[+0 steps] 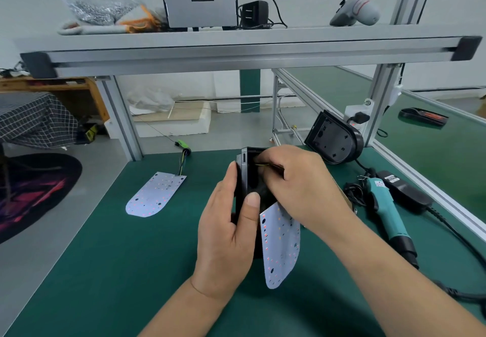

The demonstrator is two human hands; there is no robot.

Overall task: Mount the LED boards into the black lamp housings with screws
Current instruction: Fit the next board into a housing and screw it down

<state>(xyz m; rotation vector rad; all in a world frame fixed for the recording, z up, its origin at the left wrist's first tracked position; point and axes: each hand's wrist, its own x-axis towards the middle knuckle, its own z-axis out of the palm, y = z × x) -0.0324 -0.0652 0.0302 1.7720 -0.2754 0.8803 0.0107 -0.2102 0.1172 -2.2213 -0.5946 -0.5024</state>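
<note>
- Hanging over the shelf edge at eleven o'clock from the hands, a clear bag of screws [100, 2] sits on the upper rail.
- At nine o'clock, a spare LED board [155, 194] lies flat on the green mat [105, 271], its wires running up to a green connector [182, 144].
- At centre, the left hand [228, 231] is clamped on a black lamp housing [246, 176], thumb across the near face and fingers wrapped behind, holding it upright above the mat.
- A second LED board [281, 244] hangs out of that housing's lower end, pointing toward five o'clock and not yet seated.
- The right hand [299, 186] reaches into the housing's open side with curled fingers, beside a thin yellowish wire [263, 164]; the fingertips are hidden, so I cannot tell whether they pinch it.
- At two o'clock, another black housing [334, 138] leans tilted against the frame post, open side showing.
- At three o'clock, a teal electric screwdriver [386, 210] lies on the mat, just beside a black power adapter [407, 189].
</note>
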